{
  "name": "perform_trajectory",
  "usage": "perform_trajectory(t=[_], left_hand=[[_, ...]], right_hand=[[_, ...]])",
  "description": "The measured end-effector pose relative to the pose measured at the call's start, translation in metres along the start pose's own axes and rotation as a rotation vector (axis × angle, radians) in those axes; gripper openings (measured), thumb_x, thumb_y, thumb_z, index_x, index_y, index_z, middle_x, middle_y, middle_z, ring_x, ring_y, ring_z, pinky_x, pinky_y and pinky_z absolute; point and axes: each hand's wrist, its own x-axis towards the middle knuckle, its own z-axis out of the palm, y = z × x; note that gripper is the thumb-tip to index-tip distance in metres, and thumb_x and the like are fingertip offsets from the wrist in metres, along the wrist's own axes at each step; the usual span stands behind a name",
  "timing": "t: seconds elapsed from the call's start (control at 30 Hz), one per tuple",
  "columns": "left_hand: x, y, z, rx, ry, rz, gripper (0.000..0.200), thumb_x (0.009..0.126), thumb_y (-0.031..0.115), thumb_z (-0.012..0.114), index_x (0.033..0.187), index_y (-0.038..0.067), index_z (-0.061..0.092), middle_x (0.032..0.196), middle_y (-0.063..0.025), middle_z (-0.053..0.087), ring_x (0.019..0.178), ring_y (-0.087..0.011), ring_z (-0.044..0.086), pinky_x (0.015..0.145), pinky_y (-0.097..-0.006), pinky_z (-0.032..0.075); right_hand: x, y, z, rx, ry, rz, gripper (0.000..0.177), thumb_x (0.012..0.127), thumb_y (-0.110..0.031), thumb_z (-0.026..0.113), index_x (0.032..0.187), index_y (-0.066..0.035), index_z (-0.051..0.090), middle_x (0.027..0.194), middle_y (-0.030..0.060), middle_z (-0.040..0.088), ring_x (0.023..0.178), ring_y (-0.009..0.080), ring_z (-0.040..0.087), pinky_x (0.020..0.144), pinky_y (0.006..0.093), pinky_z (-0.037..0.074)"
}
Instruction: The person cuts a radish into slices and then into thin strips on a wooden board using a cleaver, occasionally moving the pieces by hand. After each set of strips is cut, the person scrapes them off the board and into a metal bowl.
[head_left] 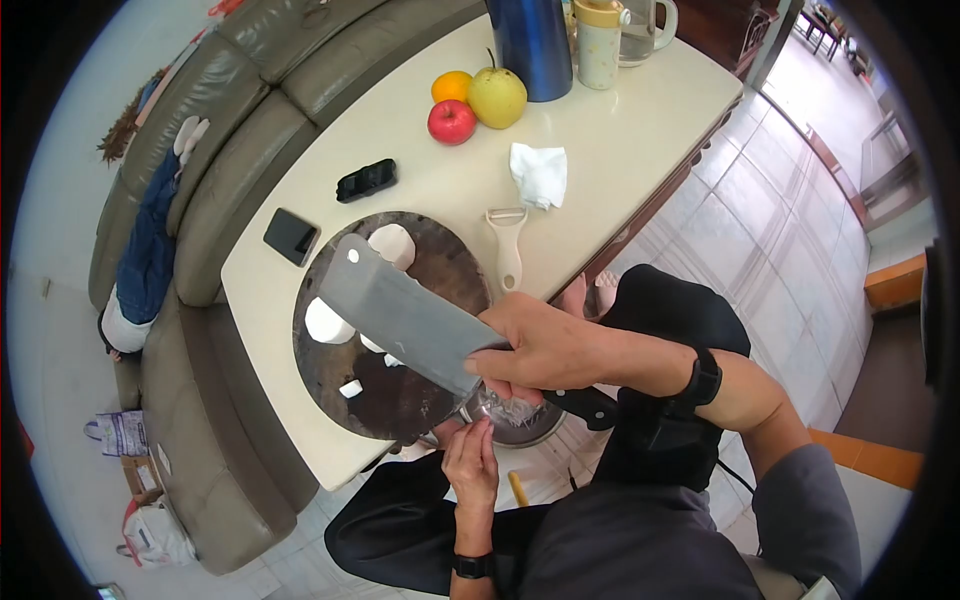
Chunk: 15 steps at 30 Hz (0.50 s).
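My right hand point(530, 345) grips a cleaver point(405, 305), its broad blade slanting up and left over a round dark cutting board point(450, 250). On the board lie large white chunks point(392, 245) that look like peeled radish and a small white piece point(350, 388); the blade partly hides others. My left hand point(470, 462) is closed, fingertips pinched together just below the blade's near corner; whatever they hold, if anything, is hidden. Beneath the hands, a metal bowl point(540, 430) with pale shreds is partly covered by the cleaver and my right hand.
On the cream table point(420, 180) are a peeler point(507, 250), white tissue point(538, 175), phone point(291, 237), black case point(367, 180), red apple point(452, 122), pear point(497, 98), orange point(451, 87) and blue flask point(532, 50). A person point(150, 240) lies on the sofa point(215, 420).
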Motion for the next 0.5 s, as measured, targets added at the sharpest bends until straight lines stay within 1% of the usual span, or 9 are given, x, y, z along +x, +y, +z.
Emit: perform_trajectory(t=[0.03, 0.1, 0.13, 0.2, 0.23, 0.3, 0.37, 0.43, 0.5], left_hand=[[-0.002, 0.0, 0.0, 0.002, -0.002, -0.002, 0.018, 0.079, -0.004, 0.069, 0.097, 0.001, 0.067, 0.085, -0.0153, 0.066, 0.077, -0.0319, 0.065, 0.072, -0.0374, 0.053], [-0.006, 0.0, -0.002, 0.048, 0.091, 0.009, 0.013, 0.082, -0.001, 0.07, 0.095, 0.0, 0.066, 0.084, -0.0114, 0.066, 0.073, -0.024, 0.064, 0.069, -0.0313, 0.052], [-0.012, -0.001, -0.001, 0.052, 0.09, 0.006, 0.013, 0.082, -0.001, 0.07, 0.095, 0.0, 0.066, 0.084, -0.0114, 0.066, 0.073, -0.024, 0.064, 0.069, -0.0313, 0.052], [-0.023, -0.002, 0.002, -0.515, 0.334, -0.597, 0.011, 0.084, 0.002, 0.071, 0.092, 0.0, 0.064, 0.083, -0.0045, 0.064, 0.074, -0.0134, 0.06, 0.068, -0.0248, 0.049], [-0.023, -0.003, -0.001, -0.507, 0.337, -0.599, 0.011, 0.084, 0.002, 0.071, 0.092, 0.0, 0.064, 0.083, -0.0045, 0.064, 0.074, -0.0134, 0.06, 0.068, -0.0248, 0.049], [-0.017, -0.005, -0.007, -0.548, 0.5, -0.64, 0.014, 0.086, 0.005, 0.072, 0.091, 0.0, 0.06, 0.082, -0.0004, 0.061, 0.077, -0.0077, 0.056, 0.068, -0.0217, 0.047], [-0.014, -0.009, -0.008, -0.556, 0.562, -0.592, 0.015, 0.086, 0.003, 0.071, 0.092, 0.001, 0.058, 0.082, -0.0018, 0.061, 0.076, -0.0089, 0.058, 0.07, -0.0224, 0.048], [-0.008, -0.012, -0.008, -0.54, 0.589, -0.533, 0.017, 0.086, 0.002, 0.07, 0.095, 0.001, 0.056, 0.088, -0.0064, 0.063, 0.077, -0.0118, 0.062, 0.068, -0.0242, 0.054], [0.001, -0.009, -0.008, -0.583, 0.609, -0.591, 0.015, 0.086, 0.002, 0.069, 0.094, 0.0, 0.056, 0.087, -0.0069, 0.064, 0.077, -0.012, 0.062, 0.068, -0.0244, 0.055]], right_hand=[[0.0, 0.0, 0.0, 0.008, 0.0, -0.007, 0.033, 0.089, -0.018, 0.054, 0.061, 0.0, 0.056, 0.047, 0.0028, 0.053, 0.041, 0.0081, 0.051, 0.043, 0.0238, 0.038], [-0.001, -0.002, -0.002, -0.012, -0.004, 0.011, 0.033, 0.089, -0.017, 0.054, 0.061, 0.0, 0.056, 0.047, 0.003, 0.053, 0.041, 0.0082, 0.051, 0.043, 0.0237, 0.038], [-0.002, -0.003, -0.003, -0.036, -0.009, 0.026, 0.033, 0.089, -0.017, 0.054, 0.061, 0.0, 0.055, 0.047, 0.0032, 0.053, 0.041, 0.0083, 0.051, 0.043, 0.0235, 0.038], [-0.005, -0.009, -0.004, -0.043, -0.005, 0.06, 0.032, 0.089, -0.017, 0.054, 0.062, 0.0, 0.055, 0.048, 0.003, 0.053, 0.042, 0.0082, 0.051, 0.043, 0.0235, 0.038], [-0.006, -0.01, -0.004, -0.052, 0.005, 0.094, 0.031, 0.089, -0.016, 0.055, 0.062, 0.0, 0.055, 0.049, 0.0029, 0.053, 0.042, 0.0081, 0.051, 0.043, 0.0235, 0.038], [-0.006, -0.005, -0.003, -0.034, 0.008, 0.085, 0.031, 0.089, -0.016, 0.055, 0.063, 0.0, 0.055, 0.049, 0.0026, 0.053, 0.042, 0.008, 0.051, 0.043, 0.0236, 0.038], [-0.007, -0.002, -0.002, -0.019, 0.017, 0.078, 0.03, 0.089, -0.016, 0.055, 0.063, 0.0, 0.055, 0.05, 0.0023, 0.053, 0.042, 0.0079, 0.051, 0.043, 0.0237, 0.038], [-0.006, -0.001, -0.002, -0.031, 0.007, 0.102, 0.029, 0.089, -0.016, 0.055, 0.064, 0.0, 0.056, 0.051, 0.0018, 0.054, 0.042, 0.0078, 0.051, 0.042, 0.024, 0.037], [-0.006, -0.001, -0.001, -0.037, 0.013, 0.093, 0.028, 0.086, -0.016, 0.053, 0.063, 0.001, 0.055, 0.05, 0.0039, 0.054, 0.041, 0.0099, 0.051, 0.042, 0.0261, 0.04]])
